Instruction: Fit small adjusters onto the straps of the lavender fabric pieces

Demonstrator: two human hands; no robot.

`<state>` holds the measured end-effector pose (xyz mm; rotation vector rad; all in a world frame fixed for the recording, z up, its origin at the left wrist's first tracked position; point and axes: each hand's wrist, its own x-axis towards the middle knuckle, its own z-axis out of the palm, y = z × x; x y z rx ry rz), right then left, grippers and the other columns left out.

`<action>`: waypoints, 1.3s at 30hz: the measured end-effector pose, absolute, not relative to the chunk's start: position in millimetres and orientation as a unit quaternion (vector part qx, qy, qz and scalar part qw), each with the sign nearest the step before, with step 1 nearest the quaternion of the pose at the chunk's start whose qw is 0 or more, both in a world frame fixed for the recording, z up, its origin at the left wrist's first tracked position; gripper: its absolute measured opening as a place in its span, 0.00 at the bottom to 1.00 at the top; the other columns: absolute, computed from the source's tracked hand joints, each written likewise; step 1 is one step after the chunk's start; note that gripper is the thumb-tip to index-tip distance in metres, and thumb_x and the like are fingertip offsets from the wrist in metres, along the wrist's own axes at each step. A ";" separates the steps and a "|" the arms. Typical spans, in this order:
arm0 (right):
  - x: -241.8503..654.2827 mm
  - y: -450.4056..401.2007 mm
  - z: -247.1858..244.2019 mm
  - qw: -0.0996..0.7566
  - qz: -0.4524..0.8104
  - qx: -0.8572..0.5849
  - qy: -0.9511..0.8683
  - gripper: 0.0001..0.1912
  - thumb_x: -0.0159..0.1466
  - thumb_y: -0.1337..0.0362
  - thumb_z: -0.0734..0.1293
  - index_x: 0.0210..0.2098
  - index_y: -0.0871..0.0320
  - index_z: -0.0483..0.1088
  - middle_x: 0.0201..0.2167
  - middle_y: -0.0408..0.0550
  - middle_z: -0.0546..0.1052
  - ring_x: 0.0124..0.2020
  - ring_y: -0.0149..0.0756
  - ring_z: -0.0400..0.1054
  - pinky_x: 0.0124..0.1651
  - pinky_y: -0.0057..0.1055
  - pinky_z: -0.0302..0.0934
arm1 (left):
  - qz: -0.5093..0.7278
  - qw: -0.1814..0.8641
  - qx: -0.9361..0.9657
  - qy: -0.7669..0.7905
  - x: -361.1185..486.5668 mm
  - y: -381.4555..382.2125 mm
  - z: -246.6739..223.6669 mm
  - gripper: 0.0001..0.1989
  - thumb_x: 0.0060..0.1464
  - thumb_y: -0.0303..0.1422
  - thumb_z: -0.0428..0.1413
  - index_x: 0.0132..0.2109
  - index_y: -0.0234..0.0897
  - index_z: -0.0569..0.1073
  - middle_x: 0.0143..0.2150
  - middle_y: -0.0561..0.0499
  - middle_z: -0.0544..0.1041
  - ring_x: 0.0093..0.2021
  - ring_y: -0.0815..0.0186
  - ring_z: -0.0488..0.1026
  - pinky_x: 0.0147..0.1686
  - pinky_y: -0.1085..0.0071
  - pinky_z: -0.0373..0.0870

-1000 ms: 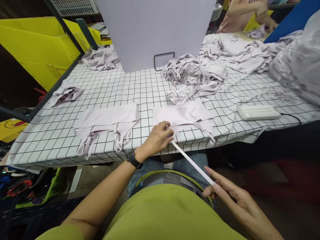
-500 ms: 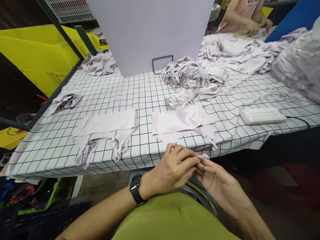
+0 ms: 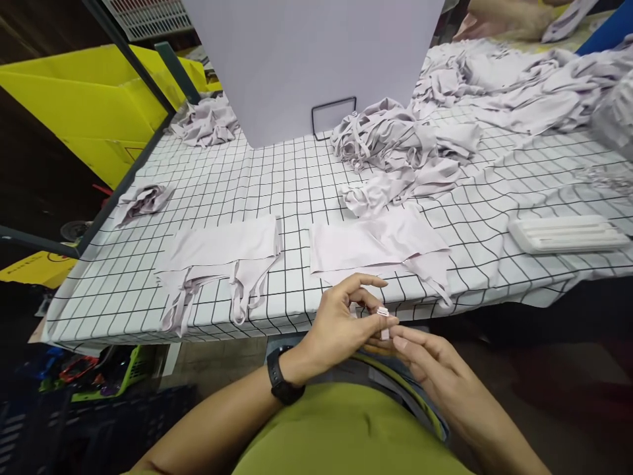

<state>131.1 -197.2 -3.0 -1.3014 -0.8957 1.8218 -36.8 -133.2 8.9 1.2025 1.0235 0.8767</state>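
A small pale pink fabric strip, folded into a narrow loop, is pinched between the thumb and fingers of my left hand. The index finger of that hand stretches out above it. My right hand has its thumb and fingertips drawn together against the strip's lower end. What they grip, if anything, is hidden. Just beyond my hands, on the table, lies a folded pale pink garment with a strap at its near right corner. To its left is a neat stack of similar garments, straps hanging toward the table edge.
The checked tablecloth carries heaped garments, a crumpled piece and a white plastic device. A grey panel stands behind, beside a yellow box. Another person's blurred arms work at far right.
My hands have loosened from their close clasp. The left index finger has lifted, showing the folded strip, and my right fingers have drawn slightly right and down. The view has shifted a little.
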 end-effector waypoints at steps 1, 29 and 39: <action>131.4 -194.2 -0.9 0.337 0.682 -0.525 -0.382 0.21 0.65 0.45 0.70 0.44 0.54 0.83 0.40 0.54 0.84 0.48 0.51 0.78 0.55 0.44 0.69 | 0.380 0.630 0.505 0.452 -37.5 -132.0 8.6 0.16 0.49 0.30 0.68 0.46 0.36 0.79 0.31 0.52 0.79 0.30 0.67 0.76 0.33 0.72 0.73; 107.1 -118.5 0.4 0.402 0.628 -0.615 -0.255 0.25 0.42 0.44 0.83 0.25 0.61 0.81 0.23 0.49 0.79 0.19 0.28 0.69 0.20 0.20 0.64 | 0.187 0.094 0.867 0.453 -67.0 -59.4 -24.8 0.08 0.64 0.26 0.55 0.37 0.35 0.78 0.40 0.47 0.79 0.41 0.58 0.72 0.40 0.61 0.65; 92.8 -96.0 -3.0 0.449 0.665 -0.578 -0.150 0.24 0.36 0.49 0.86 0.24 0.60 0.81 0.21 0.46 0.80 0.19 0.27 0.72 0.21 0.17 0.66 | 0.360 0.181 0.814 0.418 -69.0 -61.0 -23.4 0.04 0.60 0.25 0.59 0.36 0.35 0.77 0.35 0.52 0.80 0.40 0.63 0.72 0.42 0.62 0.63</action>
